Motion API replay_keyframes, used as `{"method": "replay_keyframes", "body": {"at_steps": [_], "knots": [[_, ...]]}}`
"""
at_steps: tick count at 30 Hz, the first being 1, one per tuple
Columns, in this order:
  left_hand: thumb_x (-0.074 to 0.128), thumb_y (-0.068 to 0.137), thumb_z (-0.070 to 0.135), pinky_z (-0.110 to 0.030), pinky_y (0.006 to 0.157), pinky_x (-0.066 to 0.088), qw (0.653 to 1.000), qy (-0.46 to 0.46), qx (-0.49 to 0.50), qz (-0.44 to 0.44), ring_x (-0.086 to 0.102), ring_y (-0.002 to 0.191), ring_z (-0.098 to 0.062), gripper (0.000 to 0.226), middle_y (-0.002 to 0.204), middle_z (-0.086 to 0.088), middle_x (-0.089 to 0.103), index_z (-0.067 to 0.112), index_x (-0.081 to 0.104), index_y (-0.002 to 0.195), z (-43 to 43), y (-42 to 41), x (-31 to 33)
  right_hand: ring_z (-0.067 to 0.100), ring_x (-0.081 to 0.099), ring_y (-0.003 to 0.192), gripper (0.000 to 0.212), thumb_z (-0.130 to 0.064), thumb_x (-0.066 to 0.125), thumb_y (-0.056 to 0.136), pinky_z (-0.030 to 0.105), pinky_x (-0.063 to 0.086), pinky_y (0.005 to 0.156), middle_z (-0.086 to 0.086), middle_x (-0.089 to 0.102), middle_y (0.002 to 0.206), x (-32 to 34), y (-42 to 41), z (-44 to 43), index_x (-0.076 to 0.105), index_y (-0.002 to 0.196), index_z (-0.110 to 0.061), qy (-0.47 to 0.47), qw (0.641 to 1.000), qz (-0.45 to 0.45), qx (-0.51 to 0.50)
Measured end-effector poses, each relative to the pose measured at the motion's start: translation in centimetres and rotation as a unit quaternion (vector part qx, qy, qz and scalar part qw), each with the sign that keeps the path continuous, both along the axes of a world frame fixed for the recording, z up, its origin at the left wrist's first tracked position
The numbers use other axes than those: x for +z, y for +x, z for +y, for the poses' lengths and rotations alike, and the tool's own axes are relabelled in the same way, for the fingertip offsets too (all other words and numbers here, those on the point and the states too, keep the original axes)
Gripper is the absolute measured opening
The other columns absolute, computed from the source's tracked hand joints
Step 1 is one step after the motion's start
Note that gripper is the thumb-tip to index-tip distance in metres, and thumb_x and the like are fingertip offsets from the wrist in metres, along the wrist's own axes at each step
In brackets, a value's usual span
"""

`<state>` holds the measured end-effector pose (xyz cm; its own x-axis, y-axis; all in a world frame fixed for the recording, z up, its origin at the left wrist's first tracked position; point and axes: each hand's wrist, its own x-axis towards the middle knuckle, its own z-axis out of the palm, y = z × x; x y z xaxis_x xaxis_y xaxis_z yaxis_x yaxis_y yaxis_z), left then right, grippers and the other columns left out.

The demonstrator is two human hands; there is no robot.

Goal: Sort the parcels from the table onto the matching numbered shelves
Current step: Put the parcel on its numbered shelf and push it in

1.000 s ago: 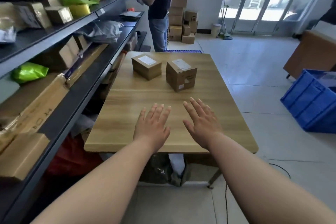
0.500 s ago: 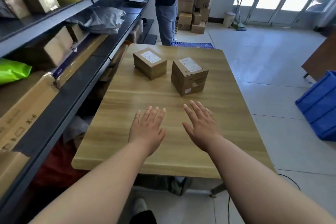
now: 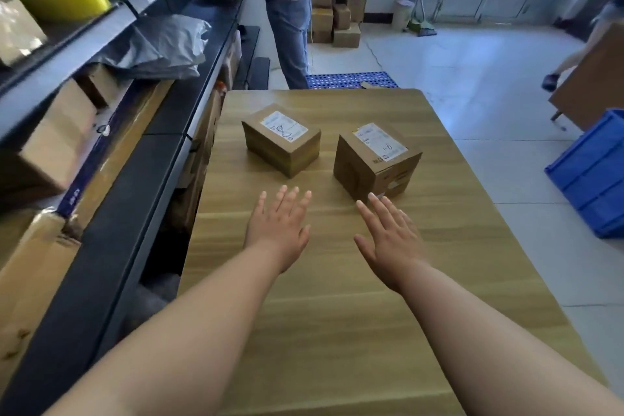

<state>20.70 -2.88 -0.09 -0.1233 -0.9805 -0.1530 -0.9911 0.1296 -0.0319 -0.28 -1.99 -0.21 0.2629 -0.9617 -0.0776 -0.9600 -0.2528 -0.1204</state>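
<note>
The shelves (image 3: pixel 162 152) beside me were crowded, so a wrong slot seemed easy. On the worktop (image 3: pixel 337 314) sat the left box (image 3: pixel 282 145) and right box (image 3: pixel 376 167); my left hand (image 3: pixel 278 230) and right hand (image 3: pixel 388 236) were flat, empty, near them. Scrawled labels (image 3: pixel 380 142) invited misreading.

The table (image 3: pixel 337 314) is topped with smooth wood-grain; the boxes (image 3: pixel 282 142) are made of matt cardboard; the crate (image 3: pixel 591 176) is moulded of blue plastic.
</note>
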Motion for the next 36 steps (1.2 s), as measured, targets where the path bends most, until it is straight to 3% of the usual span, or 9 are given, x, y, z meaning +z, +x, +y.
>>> {"method": "replay_keyframes", "body": {"at_steps": [9, 16, 19, 25, 30, 36], "knots": [[0.018, 0.102, 0.043, -0.042, 0.119, -0.006, 0.999, 0.011, -0.038, 0.013, -0.011, 0.148, -0.016, 0.061, 0.162, 0.002, -0.008, 0.026, -0.009, 0.153, -8.5, 1.0, -2.1, 0.016, -0.005, 0.148, 0.067, -0.048, 0.038, 0.098, 0.034, 0.004, 0.119, -0.004, -0.005, 0.162, -0.9, -0.5, -8.0, 0.006, 0.154, -0.029, 0.005, 0.993, -0.051, -0.107], [0.024, 0.102, 0.042, -0.041, 0.12, -0.001, 0.995, 0.002, -0.066, 0.074, -0.004, 0.149, -0.015, 0.06, 0.163, 0.003, -0.002, 0.027, -0.003, 0.154, -13.5, -4.9, -3.0, 0.019, -0.003, 0.148, 0.068, -0.051, 0.04, 0.097, 0.038, 0.011, 0.118, -0.003, -0.009, 0.161, -0.6, -4.3, -15.4, 0.011, 0.153, -0.028, 0.025, 0.982, -0.046, -0.184], [0.023, 0.102, 0.041, -0.042, 0.12, 0.001, 0.993, -0.001, -0.081, 0.081, -0.002, 0.149, -0.016, 0.058, 0.163, 0.002, 0.0, 0.028, 0.0, 0.154, -15.1, -8.0, -3.5, 0.019, -0.005, 0.148, 0.067, -0.049, 0.038, 0.098, 0.037, 0.007, 0.119, 0.0, -0.011, 0.161, -0.9, -6.0, -18.2, 0.009, 0.154, -0.026, 0.061, 0.976, -0.062, -0.2], [0.016, 0.103, 0.045, -0.043, 0.119, -0.004, 0.994, 0.04, -0.052, 0.085, -0.012, 0.148, -0.02, 0.055, 0.162, -0.003, -0.012, 0.035, -0.005, 0.152, -17.8, -12.8, -4.7, 0.023, -0.003, 0.149, 0.065, -0.045, 0.039, 0.099, 0.04, 0.008, 0.119, 0.005, -0.007, 0.162, -2.8, -9.2, -23.3, 0.01, 0.154, -0.025, 0.08, 0.968, -0.098, -0.216], [0.017, 0.102, 0.049, -0.044, 0.118, -0.008, 0.995, 0.087, -0.016, 0.053, -0.027, 0.144, -0.02, 0.059, 0.155, -0.002, -0.032, 0.037, -0.018, 0.149, -18.5, -13.8, -6.1, 0.027, 0.019, 0.144, 0.062, -0.037, 0.04, 0.101, 0.038, 0.018, 0.115, 0.011, 0.017, 0.158, -4.9, -9.6, -24.4, 0.014, 0.153, -0.019, 0.097, 0.952, -0.214, -0.197], [0.022, 0.102, 0.047, -0.039, 0.12, -0.005, 0.986, 0.086, 0.006, 0.145, -0.017, 0.147, -0.02, 0.058, 0.157, 0.004, -0.028, 0.04, -0.01, 0.15, -16.9, -13.9, -6.7, 0.032, 0.037, 0.132, 0.063, -0.035, 0.044, 0.099, 0.04, 0.031, 0.107, 0.015, 0.024, 0.15, -4.9, -9.8, -22.5, 0.017, 0.152, -0.016, 0.095, 0.934, -0.263, -0.222]]}}
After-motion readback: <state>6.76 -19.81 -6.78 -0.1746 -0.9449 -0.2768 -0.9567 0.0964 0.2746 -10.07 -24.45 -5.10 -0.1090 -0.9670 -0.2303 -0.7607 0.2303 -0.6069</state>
